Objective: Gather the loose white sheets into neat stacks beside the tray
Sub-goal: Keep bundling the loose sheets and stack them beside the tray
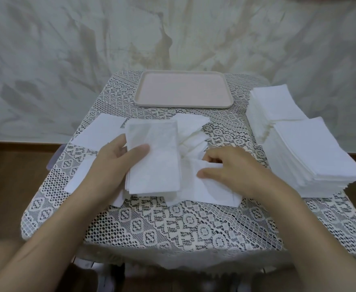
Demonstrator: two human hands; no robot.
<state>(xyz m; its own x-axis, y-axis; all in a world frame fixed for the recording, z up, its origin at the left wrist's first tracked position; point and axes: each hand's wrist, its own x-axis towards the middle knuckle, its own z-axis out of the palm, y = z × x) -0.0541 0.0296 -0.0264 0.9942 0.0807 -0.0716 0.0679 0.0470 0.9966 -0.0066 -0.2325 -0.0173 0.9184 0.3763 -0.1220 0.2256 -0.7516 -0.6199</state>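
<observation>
My left hand (pixel 118 157) grips a small bundle of white sheets (pixel 156 157), thumb on top and fingers beneath, at the middle of the table. My right hand (pixel 227 167) lies to its right and pinches a loose sheet (pixel 204 190) from the crumpled pile (pixel 194 133). More loose sheets (pixel 101 131) lie flat at the left. Two neat stacks stand at the right: a near stack (pixel 312 157) and a far stack (pixel 276 102). The pink tray (pixel 183 103) sits at the back, with nothing on it.
A lace cloth (pixel 172 224) covers the small table. Behind it hangs a pale draped backdrop (pixel 67 49). Brown floor (pixel 10 186) shows on both sides. The right stacks reach the table's right edge.
</observation>
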